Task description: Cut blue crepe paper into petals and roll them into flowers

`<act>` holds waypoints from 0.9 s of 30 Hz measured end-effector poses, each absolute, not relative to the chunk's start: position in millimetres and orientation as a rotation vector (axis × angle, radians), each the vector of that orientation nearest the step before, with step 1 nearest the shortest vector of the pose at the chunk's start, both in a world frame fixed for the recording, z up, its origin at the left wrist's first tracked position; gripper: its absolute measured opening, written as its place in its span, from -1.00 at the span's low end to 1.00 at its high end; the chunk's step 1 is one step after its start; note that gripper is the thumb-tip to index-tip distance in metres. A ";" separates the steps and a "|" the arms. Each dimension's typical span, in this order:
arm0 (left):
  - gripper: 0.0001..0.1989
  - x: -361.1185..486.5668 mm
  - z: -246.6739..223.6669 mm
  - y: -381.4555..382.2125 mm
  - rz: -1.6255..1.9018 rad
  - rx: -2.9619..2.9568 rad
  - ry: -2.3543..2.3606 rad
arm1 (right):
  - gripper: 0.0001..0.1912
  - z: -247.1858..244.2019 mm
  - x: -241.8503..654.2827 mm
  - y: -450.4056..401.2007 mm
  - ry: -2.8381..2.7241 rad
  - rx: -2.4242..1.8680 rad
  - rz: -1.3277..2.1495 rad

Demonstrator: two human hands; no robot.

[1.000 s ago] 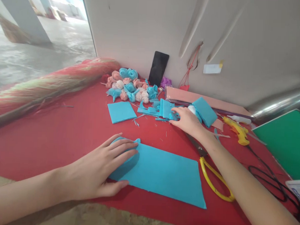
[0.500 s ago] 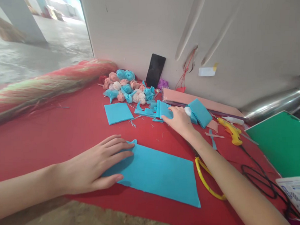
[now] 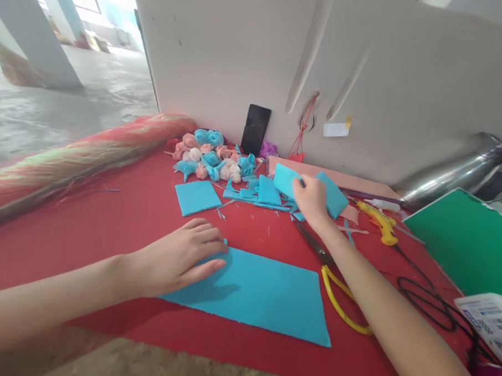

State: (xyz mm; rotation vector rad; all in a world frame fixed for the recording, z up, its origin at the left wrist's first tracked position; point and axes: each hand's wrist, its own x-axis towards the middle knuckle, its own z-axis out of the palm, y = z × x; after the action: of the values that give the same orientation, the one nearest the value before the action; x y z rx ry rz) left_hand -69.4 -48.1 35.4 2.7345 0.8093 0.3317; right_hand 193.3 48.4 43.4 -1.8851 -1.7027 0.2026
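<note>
My left hand (image 3: 185, 257) is over the left end of a long blue paper sheet (image 3: 263, 291), fingers slightly bent and apart, holding nothing. Farther back, my right hand (image 3: 311, 199) pinches a folded blue paper piece (image 3: 285, 179), raised above the pile. Just left of it lies another folded blue piece (image 3: 269, 191) among blue scraps. A blue square (image 3: 198, 197) rests farther left. Yellow-handled scissors (image 3: 339, 305) lie partly under my right forearm, their dark blades pointing away from me.
Paper flowers (image 3: 211, 156) are heaped at the back near a leaning black phone (image 3: 256, 130). On the right are a yellow glue gun (image 3: 378, 221) with a black cord and a green board (image 3: 467, 242). A fringed roll (image 3: 90, 153) spans the left edge.
My right hand has moved slightly right and lifted a blue paper piece from the pile. My left hand has risen a little from the sheet. More of the scissors shows.
</note>
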 end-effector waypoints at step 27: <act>-0.77 19.4 78.9 -34.2 0.791 1.598 0.845 | -0.82 100.0 214.8 -53.1 -1.694 -1.241 1.131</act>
State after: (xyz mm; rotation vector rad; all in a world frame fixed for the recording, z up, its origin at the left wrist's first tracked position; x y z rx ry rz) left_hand 19.4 -34.2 78.9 1.5984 0.8449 0.7909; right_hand 214.8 -53.1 100.0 -1.2413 -1.6943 1.1314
